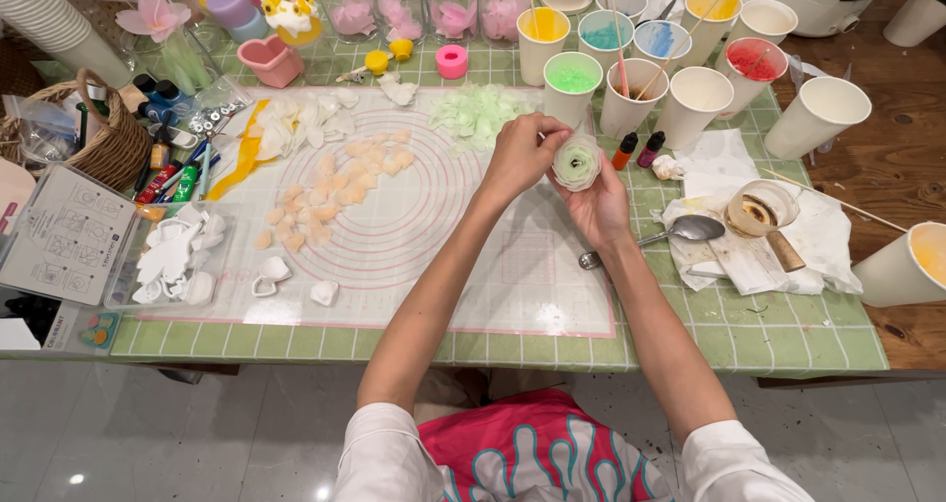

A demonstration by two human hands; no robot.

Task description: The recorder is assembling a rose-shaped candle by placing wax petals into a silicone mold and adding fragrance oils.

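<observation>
A small pale green-and-white rose-shaped flower made of layered petals is held up above the clear round-lined mat. My right hand cups it from below. My left hand pinches the flower's left edge with fingertips. On the mat lie a heap of pale green petals, a spread of peach petals and white petals.
Several paper cups of coloured liquid stand at the back, two small dye bottles beside them. A spoon, a glass cup on paper towel, a wicker basket, white moulds and pink holders surround the mat.
</observation>
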